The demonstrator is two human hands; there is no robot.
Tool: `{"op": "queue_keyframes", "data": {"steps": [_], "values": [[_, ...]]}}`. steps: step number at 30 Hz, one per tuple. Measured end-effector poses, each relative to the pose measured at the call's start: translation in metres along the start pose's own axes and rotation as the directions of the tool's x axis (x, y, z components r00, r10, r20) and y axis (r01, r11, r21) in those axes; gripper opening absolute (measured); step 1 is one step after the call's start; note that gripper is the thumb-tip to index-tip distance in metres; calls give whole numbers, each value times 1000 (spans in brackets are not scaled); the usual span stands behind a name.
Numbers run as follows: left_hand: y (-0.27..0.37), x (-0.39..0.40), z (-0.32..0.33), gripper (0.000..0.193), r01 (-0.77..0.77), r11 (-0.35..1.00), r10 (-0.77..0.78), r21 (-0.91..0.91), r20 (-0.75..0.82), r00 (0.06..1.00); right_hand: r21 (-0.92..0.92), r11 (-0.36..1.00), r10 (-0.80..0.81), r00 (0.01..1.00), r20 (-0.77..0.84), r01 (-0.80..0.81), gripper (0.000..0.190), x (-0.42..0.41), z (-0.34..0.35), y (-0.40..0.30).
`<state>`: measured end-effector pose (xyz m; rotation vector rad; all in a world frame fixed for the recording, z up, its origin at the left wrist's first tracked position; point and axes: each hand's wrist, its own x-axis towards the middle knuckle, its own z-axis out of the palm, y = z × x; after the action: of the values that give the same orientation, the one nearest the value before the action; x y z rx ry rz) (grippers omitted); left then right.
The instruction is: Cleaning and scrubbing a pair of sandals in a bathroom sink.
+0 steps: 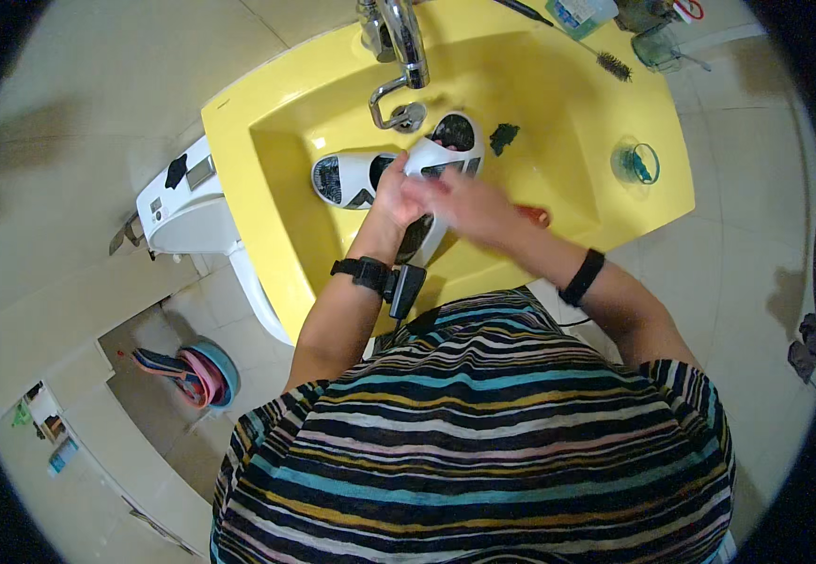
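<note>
My left hand (399, 199) grips a white slide sandal (443, 156) with black stripes at its middle, and fingers show inside its opening. The sandal is tilted over the yellow washbasin (549, 106). Across the sandal lies my right hand (470, 206), blurred, at my left hand's fingers; whether it holds anything is hidden. A second white slide sandal (351, 185) rests in the basin on the left, partly behind my left hand. To the right of the held sandal lies a dark green scouring pad (504, 138). A red object (536, 215) shows from behind my right forearm.
The chrome faucet (406, 49) reaches over the drain (411, 116) above the sandals. A glass (641, 166) with blue-green contents stands on the right rim. A bottle brush (612, 65), a liquid bottle (583, 15) and a glass jar (656, 49) line the far right. Basins (214, 374) sit on the floor.
</note>
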<state>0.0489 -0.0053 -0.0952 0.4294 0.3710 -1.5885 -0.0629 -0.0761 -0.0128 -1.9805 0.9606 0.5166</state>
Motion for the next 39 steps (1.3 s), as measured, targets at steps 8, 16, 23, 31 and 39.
{"op": "queue_keyframes", "data": {"steps": [8, 16, 23, 31, 39], "values": [[5, -1, 23, 51, 115, 993, -116, -38, -34, 993, -419, 885, -358, 874, -330, 204, 67, 13, -50, 48], [0, -3, 53, 50, 171, 979, -167, 109, -51, 985, 42, 922, -362, 894, -264, 385, 78, -2, -52, 56], [14, -35, 33, 39, -71, 50, 330, 996, 51, 943, 267, 918, -185, 911, -369, 294, 63, -9, -92, 78], [-14, -56, 44, 35, 441, 692, -348, 571, -271, 897, 325, 884, -179, 885, -431, 336, 64, -8, -101, 85], [-19, -47, 25, 30, 472, 841, -499, 265, 42, 865, -282, 941, -286, 889, -357, 189, 34, -63, -72, 28]]}}
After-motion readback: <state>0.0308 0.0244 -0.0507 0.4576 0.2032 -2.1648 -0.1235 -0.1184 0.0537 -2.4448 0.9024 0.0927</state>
